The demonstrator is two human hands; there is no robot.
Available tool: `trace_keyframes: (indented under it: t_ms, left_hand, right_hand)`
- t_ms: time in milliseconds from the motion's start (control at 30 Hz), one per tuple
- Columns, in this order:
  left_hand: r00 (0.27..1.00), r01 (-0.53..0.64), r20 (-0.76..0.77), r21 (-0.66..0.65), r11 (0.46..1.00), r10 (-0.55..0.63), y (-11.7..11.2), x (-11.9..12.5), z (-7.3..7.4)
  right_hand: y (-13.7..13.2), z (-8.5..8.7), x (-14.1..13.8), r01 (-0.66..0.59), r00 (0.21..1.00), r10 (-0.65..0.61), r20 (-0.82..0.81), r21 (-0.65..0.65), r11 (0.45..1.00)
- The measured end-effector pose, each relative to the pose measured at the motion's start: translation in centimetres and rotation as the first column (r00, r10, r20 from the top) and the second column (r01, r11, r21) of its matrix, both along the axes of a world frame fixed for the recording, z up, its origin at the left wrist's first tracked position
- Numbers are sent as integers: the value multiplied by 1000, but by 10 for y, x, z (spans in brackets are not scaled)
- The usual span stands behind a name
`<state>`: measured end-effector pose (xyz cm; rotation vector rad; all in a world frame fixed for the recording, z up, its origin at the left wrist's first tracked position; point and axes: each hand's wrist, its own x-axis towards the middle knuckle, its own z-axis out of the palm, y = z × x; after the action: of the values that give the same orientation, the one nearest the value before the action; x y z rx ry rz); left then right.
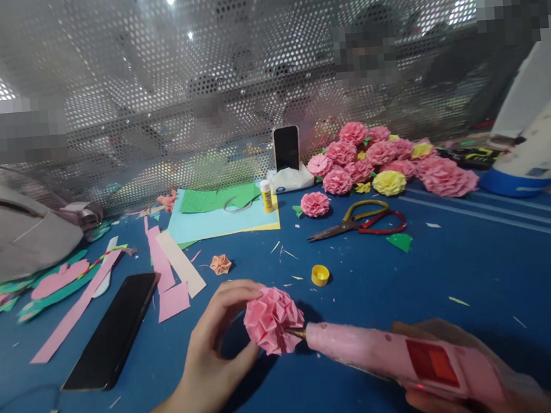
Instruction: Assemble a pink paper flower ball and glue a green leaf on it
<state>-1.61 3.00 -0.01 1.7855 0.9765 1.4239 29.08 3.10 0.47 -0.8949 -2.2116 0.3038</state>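
Observation:
In the head view, my left hand (220,347) has its fingers and thumb closed around the left side of a pink folded-paper flower (271,318), just above the blue table. My right hand (439,352), partly hidden behind the tool, grips a pink hot glue gun (363,349) with a reddish window on its side. Its metal nozzle points left and touches, or nearly touches, the flower's lower right side. Whether glue is flowing cannot be made out. A small yellow cap (320,275) lies just beyond the flower.
Red-and-yellow-handled scissors (353,221) lie beyond the cap, near a pile of paper flowers (355,155). A glue stick (266,198) stands by a propped phone (287,148). Left are a black phone (116,330), pink paper strips (78,308) and a bag (14,221). A perforated metal panel (154,114) stands behind.

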Motion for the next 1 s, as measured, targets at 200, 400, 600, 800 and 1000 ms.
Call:
trace_keyframes:
  t_ms: [200,400,600,800,1000]
  left_hand:
    - [1000,22,-5,-8,1000,-22,-1,0,1]
    - [999,35,-26,-41,999,-36,-1,1,0]
    - [996,72,-36,-105,992,-76,-1,2,1]
    - [996,83,-26,-104,991,-86,-1,2,1]
    - [997,69,-21,-111,991,-72,-1,2,0]
  right_hand:
    - [-3,2,-5,53,997,-57,-43,-80,995]
    - [-2,1,-1,29,1000,-29,2,-81,996]
    - [-8,-4,-1,64,998,-64,7,-197,978]
    - [-8,-5,-4,97,994,-104,-33,-177,979]
    - [-5,-8,1,55,998,-55,2,-84,995]
